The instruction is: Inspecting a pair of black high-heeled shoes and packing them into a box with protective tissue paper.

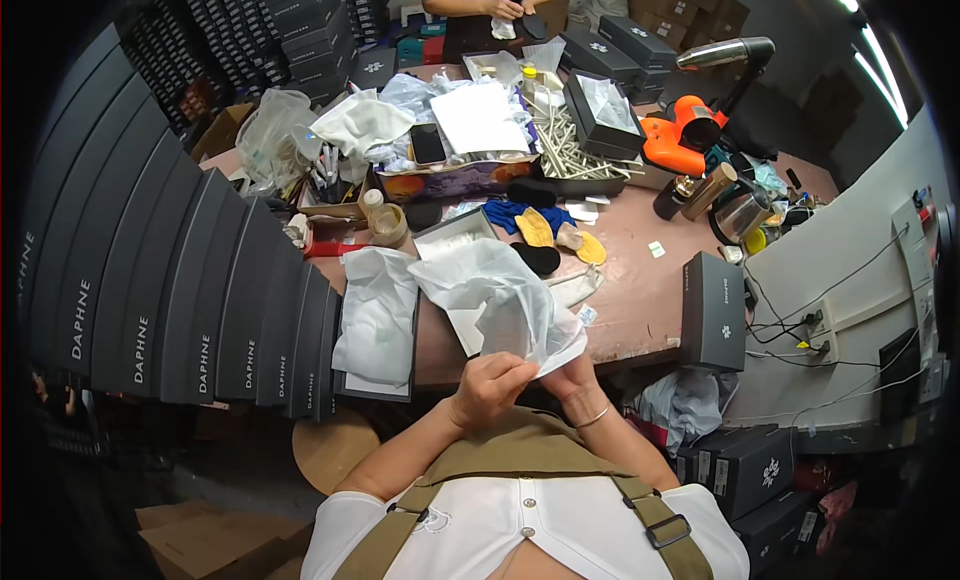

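A thin white cloth bag (535, 310) hangs between my hands at the table's near edge, its mouth partly spread. My left hand (493, 388) pinches the bag's near edge with thumb and fingers. On the other side, my right hand (570, 378) grips the same bag by its lower corner; folds of it cover part of the fingers. Beneath and beyond the bag shows an open shoe box (450, 242) with white lining. Left of it sits another open box (408, 365) with a white bag (375, 315) laid on top.
Dark shoe boxes (160, 270) stand in a tall row at left, and one box (712, 310) stands upright at right. Yellow and black pads (537, 242), a heaped carton (455, 180) and an orange hot-air tool (675, 145) lie farther back. A co-worker's hands (510, 10) work opposite.
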`<state>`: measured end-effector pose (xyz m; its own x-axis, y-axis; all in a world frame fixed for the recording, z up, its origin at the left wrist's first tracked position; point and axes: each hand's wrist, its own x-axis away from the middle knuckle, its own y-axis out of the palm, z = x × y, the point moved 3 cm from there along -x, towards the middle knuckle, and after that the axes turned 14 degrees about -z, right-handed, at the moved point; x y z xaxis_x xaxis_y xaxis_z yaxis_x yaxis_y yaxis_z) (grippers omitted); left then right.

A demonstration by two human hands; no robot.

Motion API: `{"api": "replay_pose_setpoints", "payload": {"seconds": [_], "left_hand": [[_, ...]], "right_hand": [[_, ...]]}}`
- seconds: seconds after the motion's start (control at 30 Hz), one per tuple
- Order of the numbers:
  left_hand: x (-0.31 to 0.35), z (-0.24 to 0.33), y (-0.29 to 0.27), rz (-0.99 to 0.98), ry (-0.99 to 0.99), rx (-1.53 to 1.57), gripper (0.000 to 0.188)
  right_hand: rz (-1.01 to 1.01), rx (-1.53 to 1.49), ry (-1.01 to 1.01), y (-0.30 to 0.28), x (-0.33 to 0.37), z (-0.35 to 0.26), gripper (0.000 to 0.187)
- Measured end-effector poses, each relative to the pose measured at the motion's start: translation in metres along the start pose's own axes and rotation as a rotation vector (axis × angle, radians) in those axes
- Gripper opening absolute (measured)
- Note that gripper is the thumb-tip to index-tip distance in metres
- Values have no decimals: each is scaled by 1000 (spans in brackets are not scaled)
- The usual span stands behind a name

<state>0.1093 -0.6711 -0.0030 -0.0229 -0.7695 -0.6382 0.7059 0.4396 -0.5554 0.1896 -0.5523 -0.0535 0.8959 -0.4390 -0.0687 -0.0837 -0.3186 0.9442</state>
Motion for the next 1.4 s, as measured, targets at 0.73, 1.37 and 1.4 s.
{"api": "replay_pose_setpoints", "payload": {"seconds": [0.73, 1.37, 1.4], "left_hand": [[-7, -33, 1, -143, 140, 174, 27], [45, -160, -54, 1202, -783, 1056, 53], [31, -148, -71, 1172, -712, 740, 56]], "right_hand": [[22, 1538, -138, -35, -69, -11, 28], [-742, 1644, 58, -12, -122, -16, 45], [-808, 1503, 503, -13, -118, -27, 52]]}}
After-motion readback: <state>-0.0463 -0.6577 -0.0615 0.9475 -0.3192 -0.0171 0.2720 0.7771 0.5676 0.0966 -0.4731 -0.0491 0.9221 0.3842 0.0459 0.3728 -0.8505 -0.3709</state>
